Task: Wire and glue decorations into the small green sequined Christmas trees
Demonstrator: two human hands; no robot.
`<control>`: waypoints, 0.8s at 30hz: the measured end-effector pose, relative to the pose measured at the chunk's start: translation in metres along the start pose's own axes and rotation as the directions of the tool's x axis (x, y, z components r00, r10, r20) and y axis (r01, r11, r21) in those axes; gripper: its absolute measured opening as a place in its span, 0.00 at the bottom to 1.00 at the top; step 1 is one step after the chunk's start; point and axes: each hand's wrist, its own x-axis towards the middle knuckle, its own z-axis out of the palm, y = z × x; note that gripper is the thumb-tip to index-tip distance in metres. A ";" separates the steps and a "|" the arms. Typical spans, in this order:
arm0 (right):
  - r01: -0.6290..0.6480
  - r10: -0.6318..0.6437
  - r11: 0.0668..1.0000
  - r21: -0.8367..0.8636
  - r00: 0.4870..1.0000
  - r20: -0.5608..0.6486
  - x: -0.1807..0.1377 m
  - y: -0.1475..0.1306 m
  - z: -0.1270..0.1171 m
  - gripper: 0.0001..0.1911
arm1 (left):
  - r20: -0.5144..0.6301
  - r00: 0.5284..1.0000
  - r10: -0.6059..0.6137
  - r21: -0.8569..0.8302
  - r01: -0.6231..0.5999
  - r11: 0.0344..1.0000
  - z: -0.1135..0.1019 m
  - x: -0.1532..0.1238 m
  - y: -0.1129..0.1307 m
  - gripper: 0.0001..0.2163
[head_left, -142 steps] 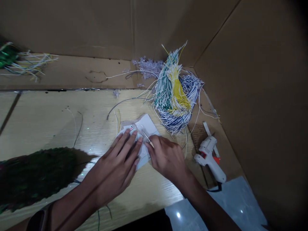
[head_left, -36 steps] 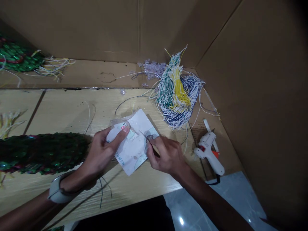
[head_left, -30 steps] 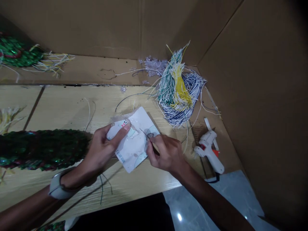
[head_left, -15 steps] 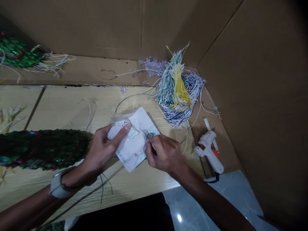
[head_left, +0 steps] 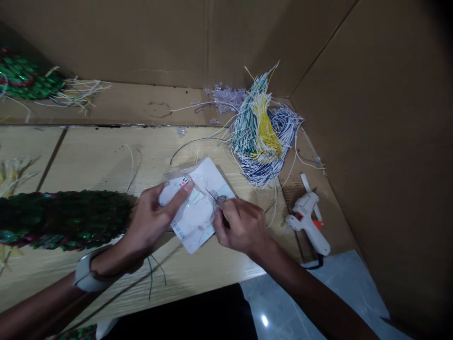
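Note:
A white cardboard packaging card (head_left: 198, 222) printed "GLUE GUN", with crumpled clear plastic on it, lies at a slant over the table. My left hand (head_left: 155, 215) grips its left side, thumb on top near a small red-and-white label. Closed in a pinch, my right hand (head_left: 242, 224) holds a thin pointed metal tool (head_left: 211, 194) whose tip is over the card's middle. Its handle is hidden in my fingers, so its exact kind is unclear. I cannot tell whether the tip touches the card.
A white glue gun (head_left: 309, 219) lies at the right on cardboard. Behind the card sit bundles of green, yellow and blue wires (head_left: 262, 137) and a pile of clear star-like pieces (head_left: 228, 98). Green tinsel-like rolls (head_left: 63, 219) lie at the left. Cardboard walls (head_left: 159, 42) enclose the back and right.

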 end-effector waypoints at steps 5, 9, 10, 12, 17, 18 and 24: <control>-0.002 0.002 1.000 0.000 1.000 0.002 0.001 0.000 -0.001 0.05 | -0.002 1.000 0.009 -0.017 -0.009 1.000 -0.001 -0.001 -0.001 0.20; 0.002 -0.002 1.000 -0.003 1.000 -0.001 0.001 0.001 -0.001 0.05 | 0.014 1.000 -0.008 -0.030 0.008 1.000 0.000 -0.001 -0.002 0.20; 0.004 -0.004 1.000 -0.003 1.000 0.002 0.001 0.001 -0.001 0.05 | 0.012 1.000 -0.014 -0.026 0.014 1.000 0.000 -0.001 -0.002 0.20; 0.003 -0.003 1.000 0.002 1.000 0.008 0.001 0.001 -0.001 0.04 | 0.004 1.000 -0.017 -0.015 0.017 1.000 0.000 0.000 -0.002 0.20; -0.005 0.005 1.000 0.001 1.000 0.004 0.000 0.000 0.000 0.05 | 0.005 1.000 0.000 0.007 0.000 1.000 0.000 0.000 0.000 0.20; -0.005 0.005 1.000 -0.002 1.000 0.006 0.001 0.000 0.000 0.05 | 0.008 1.000 0.001 0.003 -0.001 1.000 0.000 0.000 0.000 0.20; 0.003 -0.003 1.000 -0.007 1.000 -0.001 0.003 -0.001 -0.002 0.06 | 0.018 1.000 0.013 0.019 -0.013 1.000 0.000 0.000 -0.002 0.21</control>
